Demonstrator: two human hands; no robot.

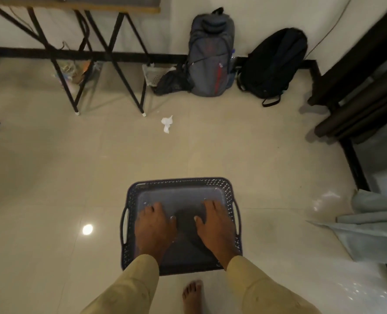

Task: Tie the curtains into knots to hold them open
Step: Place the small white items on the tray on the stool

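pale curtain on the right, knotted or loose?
Loose, as far as shows: the curtain spreads out over the floor, no knot in view. Its upper part is out of frame.

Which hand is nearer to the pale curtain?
The right. The right hand lies flat in the right half of the basket, on the side of the curtain; the left hand lies in the left half, farther off.
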